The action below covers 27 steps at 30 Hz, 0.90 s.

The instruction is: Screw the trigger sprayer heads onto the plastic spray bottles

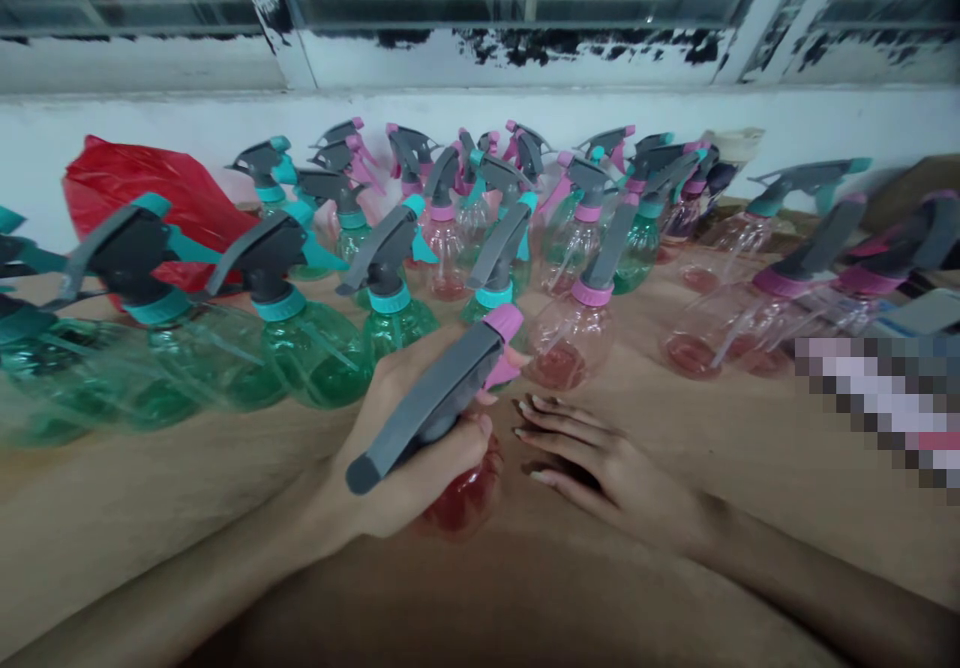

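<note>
My left hand (409, 448) is closed around the neck of a pink spray bottle (463, 496) with a grey trigger head (431, 398) and pink nozzle, standing on the brown table (712, 448). Just right of the bottle, my right hand (592, 458) rests on the table with fingers stretched out and apart, holding nothing, its fingertips close to the bottle.
Several green spray bottles (307, 343) with teal collars stand at the left and behind, several pink ones (574, 333) at centre and right. A red plastic bag (142, 193) lies at the back left by the white wall. A blurred patch (892, 403) covers something at the right.
</note>
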{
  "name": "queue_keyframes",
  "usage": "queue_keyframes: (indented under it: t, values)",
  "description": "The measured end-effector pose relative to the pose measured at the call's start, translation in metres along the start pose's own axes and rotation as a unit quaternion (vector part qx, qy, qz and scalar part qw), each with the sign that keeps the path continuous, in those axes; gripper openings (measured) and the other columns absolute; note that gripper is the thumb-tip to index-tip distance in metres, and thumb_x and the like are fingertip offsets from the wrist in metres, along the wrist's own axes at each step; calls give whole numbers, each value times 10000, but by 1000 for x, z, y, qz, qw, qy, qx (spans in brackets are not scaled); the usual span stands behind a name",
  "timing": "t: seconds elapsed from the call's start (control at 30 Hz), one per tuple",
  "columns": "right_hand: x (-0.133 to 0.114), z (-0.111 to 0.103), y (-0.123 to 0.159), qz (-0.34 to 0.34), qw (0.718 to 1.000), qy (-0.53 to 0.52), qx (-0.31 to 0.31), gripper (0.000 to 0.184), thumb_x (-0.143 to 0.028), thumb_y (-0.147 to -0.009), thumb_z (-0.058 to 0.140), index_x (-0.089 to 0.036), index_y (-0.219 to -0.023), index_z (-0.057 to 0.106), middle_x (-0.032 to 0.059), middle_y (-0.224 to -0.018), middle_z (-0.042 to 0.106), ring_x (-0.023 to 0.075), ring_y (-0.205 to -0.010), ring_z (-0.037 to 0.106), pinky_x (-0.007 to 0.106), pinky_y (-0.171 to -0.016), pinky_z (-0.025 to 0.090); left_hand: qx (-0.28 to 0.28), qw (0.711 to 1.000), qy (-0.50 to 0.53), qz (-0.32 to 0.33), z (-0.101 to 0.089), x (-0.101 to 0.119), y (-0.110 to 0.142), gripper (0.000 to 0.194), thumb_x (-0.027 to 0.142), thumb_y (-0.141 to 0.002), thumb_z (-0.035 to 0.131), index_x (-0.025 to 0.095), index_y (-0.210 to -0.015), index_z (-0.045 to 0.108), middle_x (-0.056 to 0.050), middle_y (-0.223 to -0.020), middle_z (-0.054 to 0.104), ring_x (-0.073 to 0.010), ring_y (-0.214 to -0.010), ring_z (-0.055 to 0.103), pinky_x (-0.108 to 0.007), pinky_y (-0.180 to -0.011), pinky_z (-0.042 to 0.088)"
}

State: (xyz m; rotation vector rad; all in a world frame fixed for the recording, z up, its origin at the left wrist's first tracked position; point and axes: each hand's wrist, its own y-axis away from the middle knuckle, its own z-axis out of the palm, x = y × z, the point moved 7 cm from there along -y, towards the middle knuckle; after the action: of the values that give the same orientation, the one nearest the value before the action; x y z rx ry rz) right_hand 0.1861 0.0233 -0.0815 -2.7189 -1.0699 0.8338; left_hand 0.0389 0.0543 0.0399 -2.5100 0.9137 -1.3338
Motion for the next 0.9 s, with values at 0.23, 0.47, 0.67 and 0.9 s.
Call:
queue_keyframes:
  t: [0.23, 0.47, 0.67, 0.9]
  values:
    - [0, 0, 0, -2, 1000, -2, 3, 372, -336, -922, 494, -248, -1282, 520, 42, -1377, 498, 211, -1318, 386, 436, -1074, 379, 5, 1000, -30, -2, -1, 0, 6, 108, 178, -714, 481, 258, -767, 530, 9, -705, 551, -177, -612, 553, -317, -603, 515]
    - [0, 2, 0, -3, 1000, 16, -16, 378, -339, -934, 469, -230, -1294, 502, 39, -1398, 473, 202, -1335, 356, 437, -1091, 359, 10, 999, -31, 5, 0, 0, 6, 87, 177, -731, 465, 252, -753, 501, 14, -689, 499, -168, -602, 507, -309, -591, 482]
    - [1, 2, 0, -2, 1000, 16, -16, 379, -344, -936, 463, -214, -1289, 507, 41, -1397, 474, 195, -1341, 345, 420, -1098, 354, 8, 1000, -29, 5, -1, 1, 5, 89, 176, -728, 467, 253, -760, 497, 19, -677, 472, -167, -585, 486, -317, -579, 464]
    - [0, 3, 0, -9, 999, 25, -20, 377, -341, -940, 458, -212, -1292, 501, 43, -1402, 467, 198, -1341, 344, 432, -1098, 351, 8, 999, -40, 10, 0, -1, 7, 79, 178, -742, 457, 248, -760, 489, 15, -696, 511, -172, -620, 521, -312, -578, 450]
